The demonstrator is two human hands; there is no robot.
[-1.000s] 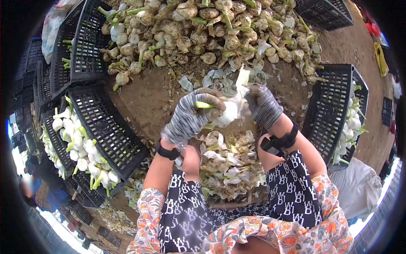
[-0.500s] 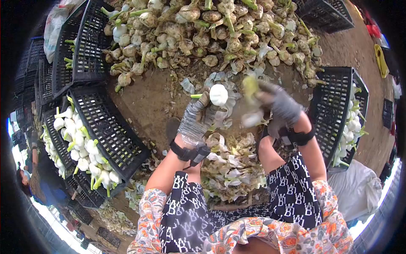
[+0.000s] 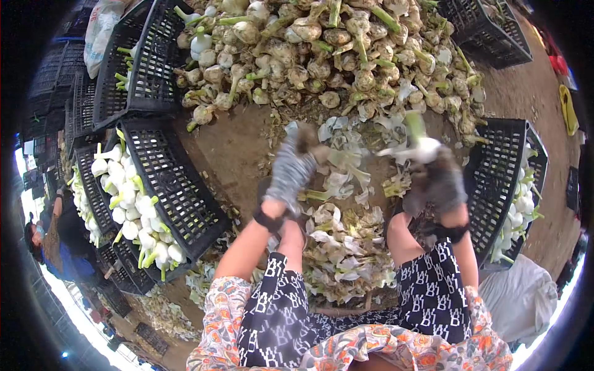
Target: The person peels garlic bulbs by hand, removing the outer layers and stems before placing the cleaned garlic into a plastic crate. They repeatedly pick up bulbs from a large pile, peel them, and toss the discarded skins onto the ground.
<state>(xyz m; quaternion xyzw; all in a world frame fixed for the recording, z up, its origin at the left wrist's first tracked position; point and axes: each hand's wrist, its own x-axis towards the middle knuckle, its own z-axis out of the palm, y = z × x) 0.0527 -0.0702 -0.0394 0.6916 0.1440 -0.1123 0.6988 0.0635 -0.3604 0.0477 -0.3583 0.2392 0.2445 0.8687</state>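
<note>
A white garlic bulb with a short green stem pointing up sits at the fingers of my right hand, which wears a grey glove and is closed around it. My left hand, gloved too, is smeared by motion; its fingers are near a pale, blurred shape over the loose garlic skins, and I cannot tell whether it holds anything. Beyond both hands lies a heap of unpeeled, soil-stained garlic with cut stems. Between my legs is a pile of peeled skins.
A black crate of clean white garlic stands tilted at my left, another black crate with garlic at my right. More crates stack up at far left. A white sack lies at lower right. Another person sits at far left.
The white bulb seen in my left hand earlier no longer shows there; a white bulb now shows clearly in my right hand. The right hand has moved right and down, and the whole view has shifted slightly.
</note>
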